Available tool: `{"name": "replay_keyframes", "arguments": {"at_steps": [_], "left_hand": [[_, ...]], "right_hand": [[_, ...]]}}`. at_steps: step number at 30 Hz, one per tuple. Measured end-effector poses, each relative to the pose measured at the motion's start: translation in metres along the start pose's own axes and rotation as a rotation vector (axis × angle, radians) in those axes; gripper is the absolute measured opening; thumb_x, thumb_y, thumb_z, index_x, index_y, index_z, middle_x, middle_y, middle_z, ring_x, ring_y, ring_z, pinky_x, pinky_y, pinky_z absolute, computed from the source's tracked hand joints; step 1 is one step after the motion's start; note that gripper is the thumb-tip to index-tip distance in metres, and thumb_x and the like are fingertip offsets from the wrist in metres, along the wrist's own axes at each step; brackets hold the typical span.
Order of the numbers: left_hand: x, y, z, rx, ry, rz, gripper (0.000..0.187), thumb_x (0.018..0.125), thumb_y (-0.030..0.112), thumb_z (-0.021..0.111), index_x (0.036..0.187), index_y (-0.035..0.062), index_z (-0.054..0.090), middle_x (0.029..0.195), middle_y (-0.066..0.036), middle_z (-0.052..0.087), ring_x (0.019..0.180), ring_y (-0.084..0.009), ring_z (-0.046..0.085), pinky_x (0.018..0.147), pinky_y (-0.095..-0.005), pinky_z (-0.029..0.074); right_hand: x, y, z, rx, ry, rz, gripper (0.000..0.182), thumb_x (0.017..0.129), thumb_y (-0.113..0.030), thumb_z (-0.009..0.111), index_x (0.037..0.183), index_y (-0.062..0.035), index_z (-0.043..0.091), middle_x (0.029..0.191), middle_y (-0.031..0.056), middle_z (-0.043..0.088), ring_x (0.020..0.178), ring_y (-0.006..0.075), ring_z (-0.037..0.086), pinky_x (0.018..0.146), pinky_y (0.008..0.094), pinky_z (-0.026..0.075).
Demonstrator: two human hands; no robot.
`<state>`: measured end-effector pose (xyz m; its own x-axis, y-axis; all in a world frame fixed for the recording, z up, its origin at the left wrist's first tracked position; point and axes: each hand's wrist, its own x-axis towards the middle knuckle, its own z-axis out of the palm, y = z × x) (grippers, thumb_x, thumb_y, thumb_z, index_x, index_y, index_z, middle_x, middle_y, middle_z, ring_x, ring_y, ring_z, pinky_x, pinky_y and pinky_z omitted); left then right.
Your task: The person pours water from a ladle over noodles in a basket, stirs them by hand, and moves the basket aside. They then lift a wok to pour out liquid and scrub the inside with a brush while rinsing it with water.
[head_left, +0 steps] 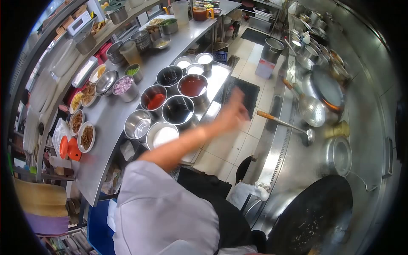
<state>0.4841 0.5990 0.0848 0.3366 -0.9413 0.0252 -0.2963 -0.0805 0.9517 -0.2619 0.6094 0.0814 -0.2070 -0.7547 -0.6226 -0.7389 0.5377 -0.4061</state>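
My left hand [233, 114] reaches out over the floor gap between the two counters, blurred by motion. Its fingers look stretched out and apart, and no object shows in it. Nearest to it on the left are steel pots with red-brown sauce [193, 86] and dark liquid [178, 110]. To its right, a ladle [280, 122] with a wooden handle lies on the range. A perforated skimmer [311, 110] rests farther right. My right hand is out of view.
A large dark wok [312, 219] with food bits sits at the lower right. Bowls of toppings [86, 137] and a pot of chopped onion [124, 86] stand on the left counter [111, 138]. A lidded pot [326, 89] stands at the back right.
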Motion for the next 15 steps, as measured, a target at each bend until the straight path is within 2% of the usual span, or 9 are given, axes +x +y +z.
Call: {"name": "replay_keyframes", "arguments": {"at_steps": [2, 4, 7, 9, 10, 11, 14, 15], "left_hand": [[0.055, 0.008, -0.120, -0.216, 0.369, -0.147, 0.068, 0.090, 0.021, 0.070, 0.143, 0.0046, 0.030, 0.114, -0.020, 0.062, 0.097, -0.0317, 0.064, 0.077, -0.0440, 0.055], [0.074, 0.038, -0.198, -0.383, 0.628, -0.104, 0.073, 0.092, 0.020, 0.068, 0.146, 0.0038, 0.021, 0.108, -0.020, 0.064, 0.087, -0.0284, 0.070, 0.067, -0.0413, 0.060], [0.052, 0.090, -0.202, -0.342, 0.611, 0.124, 0.069, 0.092, 0.021, 0.066, 0.147, 0.0049, 0.027, 0.109, -0.017, 0.064, 0.087, -0.0261, 0.070, 0.071, -0.0397, 0.060], [0.037, 0.083, -0.159, -0.347, 0.368, 0.132, 0.055, 0.093, 0.020, 0.063, 0.142, 0.0060, 0.043, 0.113, -0.013, 0.065, 0.090, -0.0236, 0.070, 0.076, -0.0381, 0.059], [0.048, 0.035, -0.138, -0.143, 0.151, 0.114, 0.040, 0.093, 0.018, 0.062, 0.132, 0.0060, 0.058, 0.117, -0.010, 0.066, 0.096, -0.0212, 0.069, 0.079, -0.0365, 0.058], [0.028, 0.040, -0.099, -0.043, -0.007, -0.041, 0.028, 0.094, 0.021, 0.062, 0.116, 0.0047, 0.068, 0.119, -0.009, 0.066, 0.100, -0.0210, 0.067, 0.081, -0.0369, 0.057], [-0.009, -0.023, 0.025, 0.509, -0.544, -0.176, 0.061, 0.089, 0.032, 0.067, 0.142, 0.0052, 0.052, 0.124, -0.020, 0.067, 0.112, -0.0376, 0.065, 0.096, -0.0495, 0.050], [-0.028, -0.080, 0.071, 0.706, -0.657, -0.018, 0.063, 0.084, 0.031, 0.071, 0.139, 0.0060, 0.054, 0.123, -0.020, 0.068, 0.115, -0.0348, 0.064, 0.097, -0.0477, 0.051]], "right_hand": [[0.001, -0.006, 0.000, 0.004, 0.007, 0.005, 0.036, 0.091, -0.027, 0.071, 0.121, -0.0085, 0.061, 0.088, 0.0047, 0.063, 0.077, 0.0172, 0.064, 0.065, 0.0305, 0.052], [0.004, -0.009, 0.003, 0.008, 0.003, 0.007, 0.036, 0.091, -0.027, 0.071, 0.120, -0.0087, 0.061, 0.088, 0.0047, 0.063, 0.077, 0.0172, 0.064, 0.065, 0.0308, 0.052], [0.006, -0.016, 0.006, 0.002, -0.003, 0.003, 0.035, 0.091, -0.028, 0.071, 0.119, -0.0090, 0.062, 0.087, 0.0048, 0.063, 0.077, 0.0173, 0.064, 0.065, 0.0312, 0.052], [0.006, -0.020, 0.006, -0.010, -0.013, -0.002, 0.035, 0.091, -0.028, 0.071, 0.119, -0.0092, 0.062, 0.087, 0.0048, 0.063, 0.077, 0.0173, 0.064, 0.065, 0.0315, 0.052], [0.008, -0.024, 0.008, -0.016, -0.015, -0.003, 0.035, 0.091, -0.029, 0.071, 0.119, -0.0093, 0.062, 0.087, 0.0048, 0.063, 0.077, 0.0174, 0.064, 0.065, 0.0317, 0.052], [0.009, -0.025, 0.009, -0.016, -0.017, -0.005, 0.035, 0.091, -0.029, 0.071, 0.118, -0.0094, 0.062, 0.087, 0.0049, 0.063, 0.077, 0.0174, 0.064, 0.065, 0.0318, 0.052], [0.012, -0.030, 0.012, -0.028, -0.023, -0.011, 0.034, 0.091, -0.029, 0.071, 0.117, -0.0098, 0.062, 0.086, 0.0049, 0.063, 0.076, 0.0174, 0.064, 0.065, 0.0323, 0.052], [0.013, -0.032, 0.011, -0.025, -0.023, -0.015, 0.034, 0.091, -0.030, 0.071, 0.117, -0.0099, 0.062, 0.086, 0.0049, 0.063, 0.076, 0.0174, 0.064, 0.065, 0.0324, 0.052]]}}
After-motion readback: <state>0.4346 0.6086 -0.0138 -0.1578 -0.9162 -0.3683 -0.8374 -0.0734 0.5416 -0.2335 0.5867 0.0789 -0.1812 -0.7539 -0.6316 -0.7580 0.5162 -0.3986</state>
